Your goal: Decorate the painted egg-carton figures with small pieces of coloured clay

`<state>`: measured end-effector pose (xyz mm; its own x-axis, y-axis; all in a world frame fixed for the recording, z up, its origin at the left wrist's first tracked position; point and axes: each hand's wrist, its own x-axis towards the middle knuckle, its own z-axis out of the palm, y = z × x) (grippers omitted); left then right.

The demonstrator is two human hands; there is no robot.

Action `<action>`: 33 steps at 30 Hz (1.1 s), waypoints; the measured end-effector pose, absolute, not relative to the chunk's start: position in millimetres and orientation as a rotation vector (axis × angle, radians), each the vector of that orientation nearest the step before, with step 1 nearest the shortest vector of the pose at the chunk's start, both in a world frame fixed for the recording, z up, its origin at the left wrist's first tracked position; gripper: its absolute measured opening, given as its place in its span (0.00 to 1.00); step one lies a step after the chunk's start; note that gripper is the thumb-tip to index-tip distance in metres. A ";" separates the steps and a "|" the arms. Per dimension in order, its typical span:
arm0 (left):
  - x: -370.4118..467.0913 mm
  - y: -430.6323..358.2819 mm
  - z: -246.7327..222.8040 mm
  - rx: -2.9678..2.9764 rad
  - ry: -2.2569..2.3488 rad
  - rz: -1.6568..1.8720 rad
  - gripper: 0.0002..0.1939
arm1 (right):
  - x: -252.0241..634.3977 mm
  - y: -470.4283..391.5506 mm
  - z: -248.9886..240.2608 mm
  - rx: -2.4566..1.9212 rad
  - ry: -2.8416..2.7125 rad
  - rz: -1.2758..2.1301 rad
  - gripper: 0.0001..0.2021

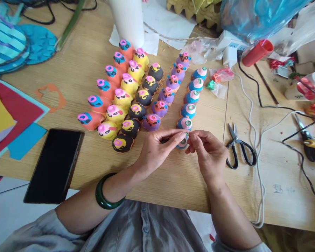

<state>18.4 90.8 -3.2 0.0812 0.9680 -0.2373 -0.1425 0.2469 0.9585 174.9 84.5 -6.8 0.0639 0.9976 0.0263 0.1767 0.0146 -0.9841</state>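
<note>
Both hands meet above the front end of a row of blue domes with pink tops and green rings. My left hand [157, 145] is closed in a pinch, its fingertips by a small bit of green clay [187, 133]. Facing it, my right hand [208, 150] pinches at the same green bit. Partly hidden beneath the fingers is the nearest blue dome [182, 143]. To the left stand rows of purple domes [151, 122], black domes [123, 142], yellow domes [107, 130] and orange domes [90, 120], with clay features on top.
Black-handled scissors [235, 140] lie right of my right hand, beside white cables [257, 168]. A black phone [54, 166] and coloured paper [26, 140] are at the left. A white cylinder [128, 21], red tube [257, 53] and power strip [229, 40] stand at the back.
</note>
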 end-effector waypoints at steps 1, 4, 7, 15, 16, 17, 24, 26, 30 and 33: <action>18.3 90.5 -2.4 0.962 1.168 1.055 0.12 | 175.2 84.1 -7.5 -1.344 -1.303 1.042 0.07; 18.5 90.7 -2.1 0.965 1.145 1.071 0.13 | 177.0 82.9 -9.7 -1.278 -1.412 0.938 0.06; 19.7 91.5 -4.1 0.946 1.114 1.059 0.14 | 178.5 83.0 -10.3 -1.208 -1.638 0.738 0.10; 21.6 91.0 -6.0 0.894 1.057 1.046 0.20 | 178.1 83.8 -13.2 -1.216 -1.493 0.843 0.02; 21.5 91.3 -6.3 0.905 1.057 1.054 0.20 | 177.6 83.8 -13.1 -1.235 -1.421 0.917 0.03; 21.4 91.8 -6.9 0.912 1.060 1.066 0.19 | 177.2 83.8 -12.8 -1.253 -1.361 0.979 0.06; 20.7 92.8 -11.8 0.917 1.065 1.133 0.12 | 178.7 87.7 -14.8 -1.186 -1.083 1.263 0.07; 20.2 92.4 -10.2 0.945 1.075 1.124 0.12 | 180.4 88.1 -17.0 -1.179 -1.058 1.324 0.11; 20.5 91.6 -8.0 1.087 1.081 1.136 0.11 | 180.9 87.2 -16.0 -1.185 -1.066 1.332 0.13; 21.6 90.6 -10.3 1.198 1.112 1.184 0.10 | 178.5 86.7 -10.2 -1.220 -1.128 1.295 0.14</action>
<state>21.6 90.6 -10.3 0.0721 0.9974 0.0019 -0.0603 0.0025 0.9982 178.5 86.7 -10.2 -0.0041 0.9970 -0.0769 -0.0601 -0.0770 -0.9952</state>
